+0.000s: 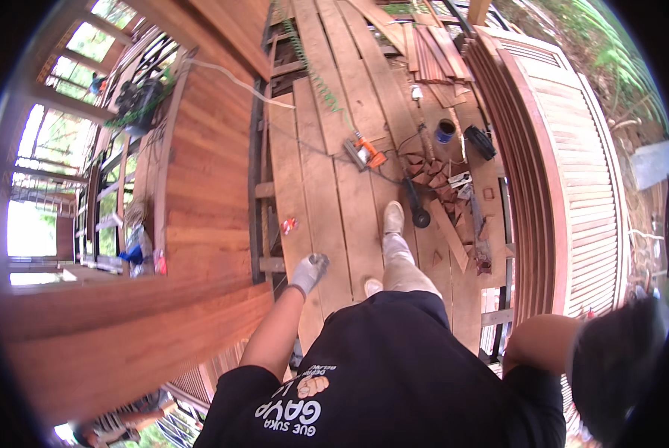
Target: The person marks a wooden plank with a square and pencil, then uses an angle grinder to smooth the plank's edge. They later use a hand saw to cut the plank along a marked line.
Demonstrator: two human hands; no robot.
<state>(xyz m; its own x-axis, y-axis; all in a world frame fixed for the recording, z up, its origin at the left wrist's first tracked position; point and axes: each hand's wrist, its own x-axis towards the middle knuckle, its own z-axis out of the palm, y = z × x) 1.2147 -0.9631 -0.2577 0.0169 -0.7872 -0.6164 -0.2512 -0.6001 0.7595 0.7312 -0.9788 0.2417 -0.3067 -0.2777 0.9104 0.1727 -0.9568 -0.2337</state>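
My left hand [310, 272], in a pale glove with dark fingers, hangs over the plank floor [353, 246]. Its fingers are curled in and nothing shows in them. My right hand [619, 369], in a dark-palmed glove with a light cuff, is raised at the far right. It is large and blurred, and its fingers cannot be made out. Beside it stands a stack of louvred wooden shutters [592, 187]. Ahead on the planks lies an orange nail gun [364, 152] with a green coiled air hose [312, 67]. A small red-and-white packet [289, 225] is just beyond my left hand.
Wood offcuts [439, 179] lie scattered ahead to the right, near a dark power tool [416, 205], a blue can [445, 131] and a black round object [480, 142]. Stacked boards [433, 52] lie farther off. Reddish wood panelling [207, 172] rises on the left. Gaps edge the planks.
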